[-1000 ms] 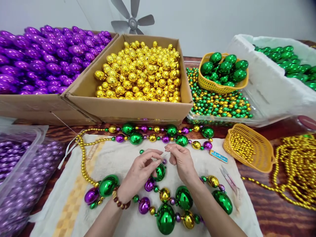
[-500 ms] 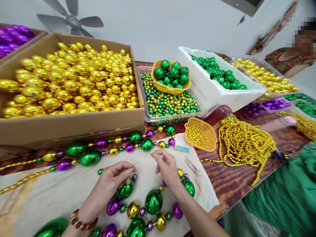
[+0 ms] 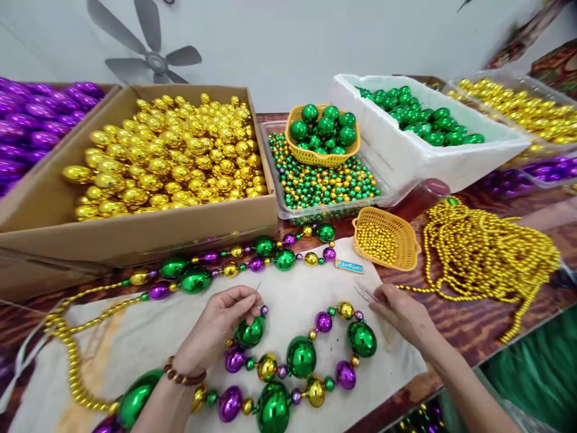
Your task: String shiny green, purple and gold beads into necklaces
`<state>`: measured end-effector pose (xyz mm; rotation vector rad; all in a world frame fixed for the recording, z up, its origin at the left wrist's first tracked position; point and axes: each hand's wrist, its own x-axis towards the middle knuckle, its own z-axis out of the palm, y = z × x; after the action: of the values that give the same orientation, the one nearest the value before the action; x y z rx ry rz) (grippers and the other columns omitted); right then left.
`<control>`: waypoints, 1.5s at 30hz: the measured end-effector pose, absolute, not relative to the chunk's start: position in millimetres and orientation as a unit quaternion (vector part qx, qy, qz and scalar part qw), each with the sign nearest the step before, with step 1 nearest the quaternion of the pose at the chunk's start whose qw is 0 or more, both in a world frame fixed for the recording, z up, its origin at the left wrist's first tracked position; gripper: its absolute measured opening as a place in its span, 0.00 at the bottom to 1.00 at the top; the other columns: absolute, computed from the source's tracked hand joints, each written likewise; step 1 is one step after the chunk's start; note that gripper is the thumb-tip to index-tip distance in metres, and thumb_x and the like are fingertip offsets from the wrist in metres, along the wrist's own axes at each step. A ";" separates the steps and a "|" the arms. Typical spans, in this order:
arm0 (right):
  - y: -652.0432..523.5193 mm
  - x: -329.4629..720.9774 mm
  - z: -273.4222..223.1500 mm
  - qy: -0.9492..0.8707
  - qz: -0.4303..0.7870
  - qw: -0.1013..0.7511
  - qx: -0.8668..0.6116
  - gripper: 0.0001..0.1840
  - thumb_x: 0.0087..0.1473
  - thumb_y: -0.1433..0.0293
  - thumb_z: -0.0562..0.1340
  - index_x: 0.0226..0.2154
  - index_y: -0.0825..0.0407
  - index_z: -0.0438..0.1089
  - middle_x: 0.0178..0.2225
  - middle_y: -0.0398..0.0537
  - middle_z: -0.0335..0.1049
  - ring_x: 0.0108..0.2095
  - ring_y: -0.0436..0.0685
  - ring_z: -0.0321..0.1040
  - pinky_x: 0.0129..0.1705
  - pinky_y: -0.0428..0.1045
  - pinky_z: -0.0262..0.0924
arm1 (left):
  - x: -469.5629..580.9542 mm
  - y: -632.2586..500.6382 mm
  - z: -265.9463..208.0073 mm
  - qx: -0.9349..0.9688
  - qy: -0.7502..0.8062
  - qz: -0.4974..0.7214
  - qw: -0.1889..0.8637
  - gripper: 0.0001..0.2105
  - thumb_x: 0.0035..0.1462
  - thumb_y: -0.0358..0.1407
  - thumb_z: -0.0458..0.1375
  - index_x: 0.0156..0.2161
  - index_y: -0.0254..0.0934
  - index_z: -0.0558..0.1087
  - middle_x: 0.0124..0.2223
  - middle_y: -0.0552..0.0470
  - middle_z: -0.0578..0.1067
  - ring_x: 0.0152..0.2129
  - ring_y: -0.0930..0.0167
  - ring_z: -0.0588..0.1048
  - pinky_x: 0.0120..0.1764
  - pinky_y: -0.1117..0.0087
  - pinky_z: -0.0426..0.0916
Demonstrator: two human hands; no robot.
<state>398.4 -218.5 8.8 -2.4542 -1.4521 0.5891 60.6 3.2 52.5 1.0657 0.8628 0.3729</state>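
Head view. Your right hand (image 3: 399,308) has left the spot opposite the left and now grasps the snips (image 3: 366,293), which half a second ago lay loose on the cloth (image 3: 293,294). Blades point up and left, apart from the beads; the handles are hidden in your fingers, so you cannot tell how hard they press.

Your left hand (image 3: 220,325) is unchanged in grip: thumb and fingertips pinch a thin needle (image 3: 258,286), tip upward. Any thread on it is too fine to make out.

The beaded strand (image 3: 301,356) lies looped on the cloth between your forearms, its small purple end bead (image 3: 264,310) just beside the left fingertips. With your right forearm shifted outward, the strand's right-hand bend is uncovered.

Meaning for the work, as judged: both your hands are now occupied, needle left, cutter right, so handling at the strand's end rests with the left alone. The snips are in hand but well apart from that end; no cut is visible.
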 end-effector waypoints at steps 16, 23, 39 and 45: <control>-200.2 362.3 45.9 -0.443 0.281 0.284 -0.803 0.13 0.65 0.59 0.47 0.42 0.47 0.63 0.33 0.48 0.72 0.30 0.57 0.69 0.33 0.50 0.62 | 54.7 3.9 50.9 0.482 0.361 0.162 0.782 0.07 0.57 0.37 0.60 0.34 0.33 0.75 0.31 0.49 0.74 0.27 0.74 0.69 0.30 0.75 0.62; -125.4 288.3 60.1 -0.555 0.375 0.360 -0.650 0.17 0.64 0.62 0.52 0.49 0.44 0.72 0.33 0.47 0.68 0.35 0.56 0.67 0.38 0.49 0.60 | 53.0 0.8 55.2 0.505 0.369 0.174 0.760 0.07 0.57 0.37 0.60 0.34 0.34 0.75 0.32 0.50 0.74 0.26 0.74 0.69 0.31 0.74 0.62; -90.6 254.8 44.3 -0.436 0.509 0.456 -0.585 0.16 0.60 0.63 0.57 0.48 0.46 0.75 0.36 0.46 0.72 0.39 0.55 0.68 0.44 0.50 0.60 | 49.7 -3.0 54.9 0.563 0.347 0.169 0.731 0.07 0.60 0.36 0.57 0.35 0.34 0.74 0.33 0.49 0.73 0.29 0.72 0.69 0.33 0.72 0.63; -89.8 257.9 48.9 -0.421 0.527 0.458 -0.579 0.17 0.59 0.61 0.58 0.46 0.48 0.76 0.43 0.49 0.75 0.44 0.58 0.69 0.50 0.54 0.60 | 48.9 -2.8 53.8 0.569 0.343 0.164 0.729 0.07 0.60 0.36 0.56 0.36 0.34 0.74 0.35 0.48 0.73 0.29 0.72 0.70 0.34 0.72 0.64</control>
<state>257.9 -89.8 48.9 -1.4276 -1.0366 1.2987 48.9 -2.8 53.8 1.2534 0.7566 0.3615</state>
